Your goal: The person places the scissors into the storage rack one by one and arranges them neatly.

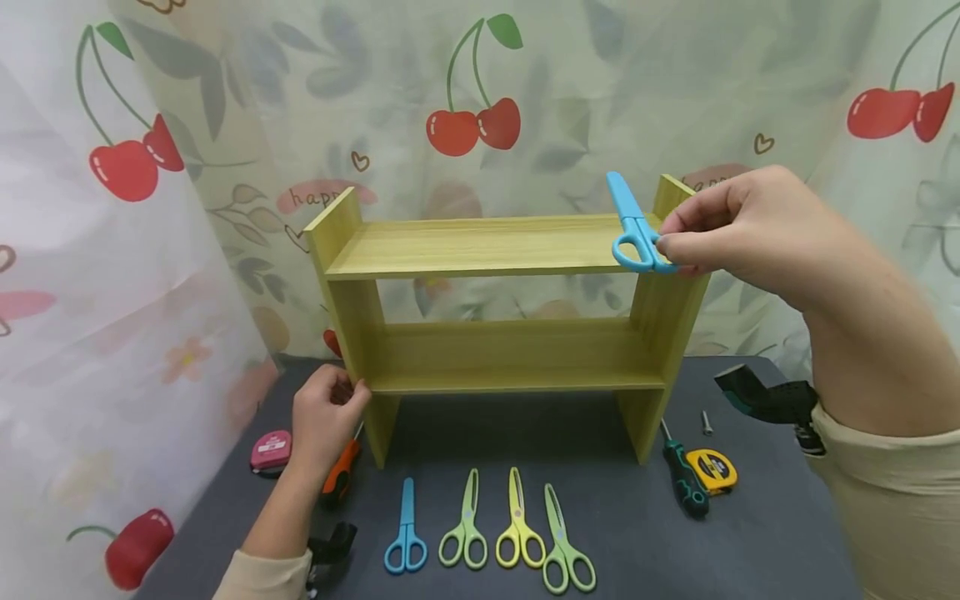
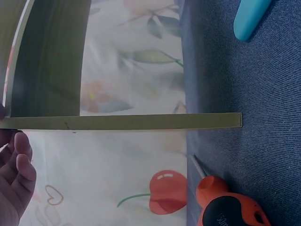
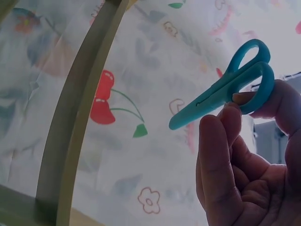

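Note:
A yellow-green wooden shelf (image 1: 487, 250) with two boards stands on the dark table (image 1: 757, 533). My right hand (image 1: 678, 242) pinches the handles of blue scissors (image 1: 633, 229) over the right end of the top board; the right wrist view shows the same blue scissors (image 3: 225, 89) held by thumb and fingertips. My left hand (image 1: 330, 408) grips the shelf's left side panel (image 2: 122, 121) near the lower board. On the table in front lie another blue pair (image 1: 406, 529), two green pairs (image 1: 467, 525) (image 1: 566, 546) and a yellow pair (image 1: 519, 525).
An orange-handled screwdriver (image 1: 341, 475) and a pink tape measure (image 1: 272, 450) lie by my left hand. Right of the shelf lie a green screwdriver (image 1: 682, 475), a yellow tape measure (image 1: 712, 471) and a small screw (image 1: 707, 422). Cherry-print curtains (image 1: 150, 167) close in the back and left.

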Motion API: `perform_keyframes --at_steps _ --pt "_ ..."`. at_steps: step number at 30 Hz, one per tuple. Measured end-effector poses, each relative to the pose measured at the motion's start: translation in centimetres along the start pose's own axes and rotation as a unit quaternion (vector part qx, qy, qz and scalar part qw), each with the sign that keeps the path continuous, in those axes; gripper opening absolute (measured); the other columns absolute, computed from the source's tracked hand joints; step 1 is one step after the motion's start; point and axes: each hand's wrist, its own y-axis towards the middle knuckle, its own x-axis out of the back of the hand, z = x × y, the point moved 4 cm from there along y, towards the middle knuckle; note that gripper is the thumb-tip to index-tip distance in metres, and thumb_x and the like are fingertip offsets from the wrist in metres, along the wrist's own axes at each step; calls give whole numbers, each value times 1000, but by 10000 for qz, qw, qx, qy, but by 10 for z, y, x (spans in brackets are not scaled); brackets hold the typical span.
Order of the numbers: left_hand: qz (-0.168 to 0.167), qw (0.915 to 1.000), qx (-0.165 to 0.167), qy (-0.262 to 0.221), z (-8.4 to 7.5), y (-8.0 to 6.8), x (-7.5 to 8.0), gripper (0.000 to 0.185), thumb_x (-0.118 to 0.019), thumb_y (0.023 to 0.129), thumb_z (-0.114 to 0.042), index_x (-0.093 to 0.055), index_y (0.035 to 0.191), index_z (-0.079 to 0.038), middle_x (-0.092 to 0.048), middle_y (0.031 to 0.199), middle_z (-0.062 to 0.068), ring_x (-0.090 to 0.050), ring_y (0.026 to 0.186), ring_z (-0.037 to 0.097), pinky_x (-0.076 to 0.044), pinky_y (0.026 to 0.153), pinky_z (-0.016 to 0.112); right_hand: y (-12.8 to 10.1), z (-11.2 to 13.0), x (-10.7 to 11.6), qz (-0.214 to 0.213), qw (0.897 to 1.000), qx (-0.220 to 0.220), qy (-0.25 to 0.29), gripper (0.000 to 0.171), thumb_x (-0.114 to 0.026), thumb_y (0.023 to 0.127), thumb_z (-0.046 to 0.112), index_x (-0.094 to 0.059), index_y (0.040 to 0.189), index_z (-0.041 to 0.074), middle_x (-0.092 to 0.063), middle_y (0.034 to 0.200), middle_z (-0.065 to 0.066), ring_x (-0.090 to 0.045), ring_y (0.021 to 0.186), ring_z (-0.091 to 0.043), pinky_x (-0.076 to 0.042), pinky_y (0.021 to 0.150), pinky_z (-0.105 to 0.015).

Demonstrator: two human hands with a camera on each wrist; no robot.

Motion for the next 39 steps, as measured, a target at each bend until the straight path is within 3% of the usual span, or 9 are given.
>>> perform_keyframes --at_steps 9,20,31,39 --pt "53 9995 -173 255 2 0 0 12 -72 86 -5 -61 84 -7 -58 79 7 -54 66 16 -42 60 13 16 35 -13 300 9995 62 37 26 -73 92 30 -76 103 6 -71 79 -6 -62 86 -25 -46 74 -35" --pt "73 9955 -532 775 0 0 -1 12 -70 87 -7 -59 84 -7 -56 79 5 -55 65 17 -48 56 31 46 84 -27 470 9980 373 175 22 -72 89 20 -75 101 1 -71 82 -6 -67 79 -23 -55 77 -31" --pt "36 9950 -555 834 -1 -1 1 12 -71 87 -4 -60 84 -6 -56 78 8 -53 64 16 -48 56 31 74 123 -57 995 9933 568 153 20 -65 89 11 -74 98 -4 -67 77 -10 -64 72 -21 -57 78 -31" --pt "-13 9953 -631 740 -2 1 1 12 -71 86 -3 -60 84 -5 -58 78 10 -55 64 18 -49 56 35 91 139 -80 1330 9886 666 229 16 -69 87 11 -72 77 -1 -63 73 -9 -60 64 -20 -58 77 -32"
